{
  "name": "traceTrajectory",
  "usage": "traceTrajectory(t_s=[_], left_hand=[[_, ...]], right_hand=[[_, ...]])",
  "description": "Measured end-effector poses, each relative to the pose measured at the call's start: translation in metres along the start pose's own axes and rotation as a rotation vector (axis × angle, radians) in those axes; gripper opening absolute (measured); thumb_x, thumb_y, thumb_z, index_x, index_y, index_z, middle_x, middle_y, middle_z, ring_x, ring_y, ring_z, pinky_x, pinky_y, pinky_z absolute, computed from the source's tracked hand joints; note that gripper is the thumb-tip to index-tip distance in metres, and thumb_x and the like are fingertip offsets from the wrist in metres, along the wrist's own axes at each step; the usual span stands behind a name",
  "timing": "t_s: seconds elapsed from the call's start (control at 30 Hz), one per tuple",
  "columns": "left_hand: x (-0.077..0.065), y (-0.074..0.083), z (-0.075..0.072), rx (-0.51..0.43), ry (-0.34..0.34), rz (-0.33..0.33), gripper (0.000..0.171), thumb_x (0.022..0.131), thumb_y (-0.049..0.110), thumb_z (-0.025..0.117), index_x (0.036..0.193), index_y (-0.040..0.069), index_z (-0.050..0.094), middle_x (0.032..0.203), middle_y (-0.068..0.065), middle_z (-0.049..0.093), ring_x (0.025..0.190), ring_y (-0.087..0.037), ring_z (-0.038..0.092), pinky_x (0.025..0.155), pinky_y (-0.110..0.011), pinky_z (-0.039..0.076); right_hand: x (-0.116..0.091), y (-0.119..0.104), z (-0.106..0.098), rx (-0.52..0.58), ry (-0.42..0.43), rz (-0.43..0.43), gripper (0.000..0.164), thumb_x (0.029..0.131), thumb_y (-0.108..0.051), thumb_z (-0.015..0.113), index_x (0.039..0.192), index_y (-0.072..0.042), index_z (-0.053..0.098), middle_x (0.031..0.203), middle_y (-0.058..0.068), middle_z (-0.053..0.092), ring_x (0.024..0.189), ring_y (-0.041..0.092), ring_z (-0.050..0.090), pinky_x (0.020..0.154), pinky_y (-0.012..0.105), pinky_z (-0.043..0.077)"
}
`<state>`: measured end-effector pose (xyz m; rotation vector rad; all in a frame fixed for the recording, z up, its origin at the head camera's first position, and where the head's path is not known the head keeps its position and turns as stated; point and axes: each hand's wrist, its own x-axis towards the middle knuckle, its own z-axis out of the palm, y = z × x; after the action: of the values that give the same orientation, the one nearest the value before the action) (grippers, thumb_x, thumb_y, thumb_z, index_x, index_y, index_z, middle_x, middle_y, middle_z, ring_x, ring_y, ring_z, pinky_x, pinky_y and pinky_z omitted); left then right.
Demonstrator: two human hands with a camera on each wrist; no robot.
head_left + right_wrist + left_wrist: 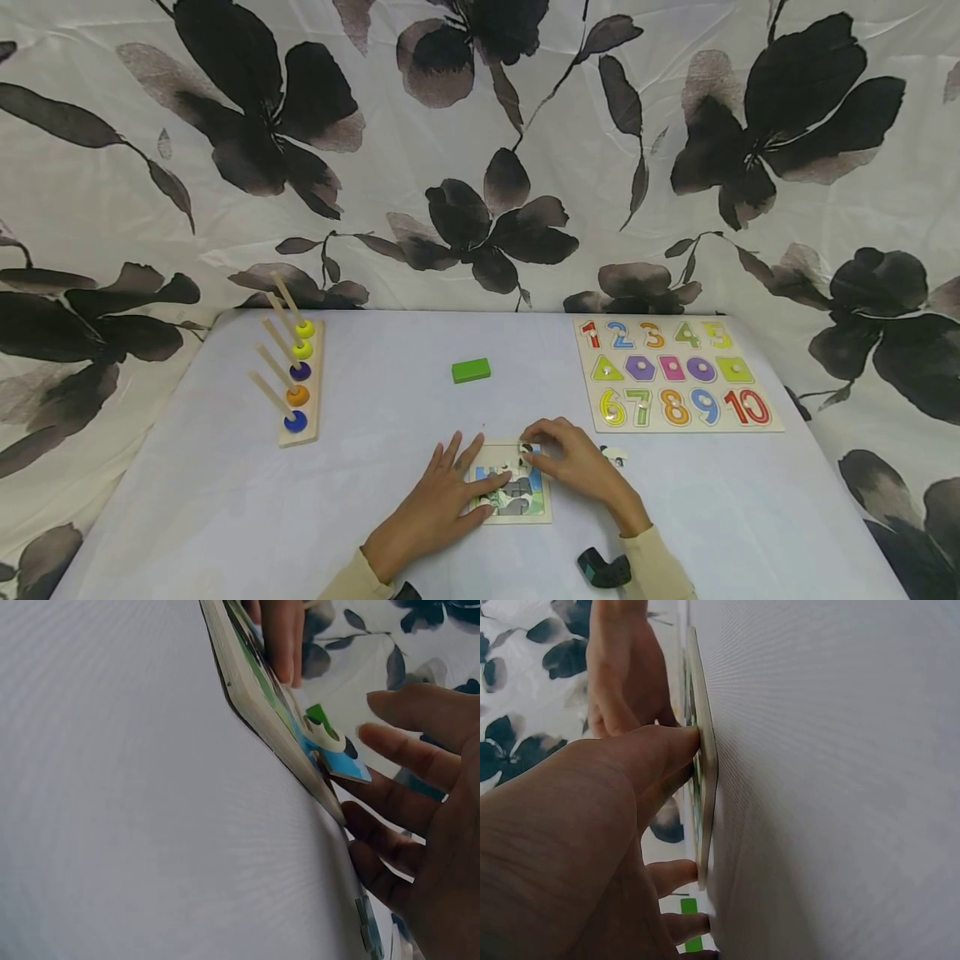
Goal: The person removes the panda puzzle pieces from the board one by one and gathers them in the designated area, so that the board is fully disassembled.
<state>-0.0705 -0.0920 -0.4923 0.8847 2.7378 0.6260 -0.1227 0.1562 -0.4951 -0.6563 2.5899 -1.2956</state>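
Note:
A small framed picture puzzle (517, 518) with animal pictures lies near the table's front. My left hand (438, 508) rests across its left side, fingers spread; in the left wrist view the thumb (679, 742) touches the board's pale edge. At the top right corner, my right hand (577, 462) curls its fingers around a small puzzle piece (528, 448). The right wrist view shows this piece (346, 765), blue with a white shape, tilted up from the board against the fingers. Another loose piece (613, 456) lies right of the board, beside the right hand.
A number and shape board (690, 427) lies at the back right. Toward the left stands a wooden peg stand (313, 408) with coloured beads. A green block (471, 371) sits beyond the puzzle. Floral cloth (480, 125) hangs behind the table. A dark device (603, 569) is by the right wrist.

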Motion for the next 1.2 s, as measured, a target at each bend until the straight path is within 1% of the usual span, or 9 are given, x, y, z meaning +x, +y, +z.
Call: traceTrajectory(t_s=[0.1, 0.23, 0.4, 0.53, 0.7, 0.97, 1.1, 1.2], left_hand=[[-0.0003, 0.0000, 0.0001, -0.013, -0.001, -0.005, 0.044, 0.096, 0.038, 0.054, 0.140, 0.036, 0.050, 0.158, -0.017, 0.018, 0.143, -0.048, 0.008, 0.109, -0.065, 0.016], [-0.0005, -0.0001, 0.0002, -0.020, -0.007, -0.011, 0.043, 0.096, 0.038, 0.054, 0.140, 0.037, 0.049, 0.158, -0.017, 0.017, 0.143, -0.047, 0.008, 0.110, -0.064, 0.015], [-0.0009, -0.0005, 0.0005, -0.020, -0.013, -0.012, 0.044, 0.096, 0.038, 0.054, 0.140, 0.037, 0.049, 0.159, -0.016, 0.017, 0.143, -0.046, 0.007, 0.110, -0.064, 0.015], [-0.0004, -0.0010, 0.0008, -0.014, -0.010, -0.011, 0.044, 0.097, 0.039, 0.053, 0.140, 0.038, 0.049, 0.159, -0.016, 0.017, 0.143, -0.046, 0.007, 0.110, -0.064, 0.015], [0.0000, -0.0011, 0.0006, -0.003, 0.001, -0.006, 0.043, 0.096, 0.039, 0.053, 0.139, 0.038, 0.049, 0.158, -0.017, 0.018, 0.143, -0.047, 0.009, 0.110, -0.064, 0.016], [0.0004, -0.0002, -0.0008, -0.009, -0.010, -0.021, 0.043, 0.096, 0.039, 0.054, 0.139, 0.038, 0.050, 0.159, -0.016, 0.017, 0.143, -0.046, 0.008, 0.110, -0.064, 0.015], [0.0005, -0.0001, -0.0007, -0.010, -0.011, -0.022, 0.043, 0.096, 0.039, 0.054, 0.139, 0.038, 0.050, 0.159, -0.016, 0.017, 0.143, -0.046, 0.008, 0.111, -0.063, 0.015], [0.0005, -0.0004, -0.0007, -0.014, -0.009, -0.019, 0.043, 0.096, 0.038, 0.054, 0.139, 0.037, 0.050, 0.158, -0.016, 0.017, 0.143, -0.047, 0.008, 0.111, -0.064, 0.015]], right_hand=[[-0.0007, 0.0002, -0.0005, 0.005, -0.009, 0.015, 0.025, 0.087, -0.026, 0.071, 0.112, -0.019, 0.067, 0.105, -0.009, 0.065, 0.101, 0.014, 0.057, 0.092, 0.042, 0.046], [-0.0011, 0.0016, -0.0013, -0.014, -0.022, 0.013, 0.026, 0.085, -0.021, 0.073, 0.111, -0.017, 0.070, 0.105, -0.009, 0.066, 0.101, 0.014, 0.056, 0.092, 0.041, 0.046], [-0.0015, 0.0027, -0.0021, -0.030, -0.048, -0.002, 0.032, 0.082, -0.019, 0.076, 0.113, -0.019, 0.071, 0.104, -0.011, 0.065, 0.100, 0.011, 0.053, 0.091, 0.037, 0.045], [-0.0014, 0.0027, -0.0025, -0.049, -0.078, -0.018, 0.037, 0.081, -0.020, 0.077, 0.117, -0.020, 0.070, 0.105, -0.012, 0.065, 0.102, 0.011, 0.051, 0.092, 0.038, 0.045], [-0.0012, 0.0010, -0.0036, -0.057, -0.099, -0.011, 0.039, 0.082, -0.015, 0.075, 0.120, -0.019, 0.068, 0.107, -0.010, 0.064, 0.105, 0.012, 0.050, 0.095, 0.042, 0.044], [-0.0008, -0.0013, -0.0054, -0.057, -0.103, -0.010, 0.038, 0.083, -0.011, 0.073, 0.121, -0.014, 0.068, 0.105, -0.008, 0.065, 0.105, 0.013, 0.051, 0.094, 0.038, 0.044], [-0.0006, -0.0006, -0.0065, -0.050, -0.092, 0.001, 0.038, 0.084, -0.014, 0.073, 0.121, -0.013, 0.067, 0.106, -0.006, 0.065, 0.104, 0.015, 0.053, 0.093, 0.038, 0.045], [-0.0007, -0.0004, -0.0082, -0.013, -0.074, 0.015, 0.038, 0.085, -0.017, 0.073, 0.122, -0.013, 0.067, 0.110, -0.003, 0.066, 0.105, 0.017, 0.056, 0.094, 0.041, 0.046]])
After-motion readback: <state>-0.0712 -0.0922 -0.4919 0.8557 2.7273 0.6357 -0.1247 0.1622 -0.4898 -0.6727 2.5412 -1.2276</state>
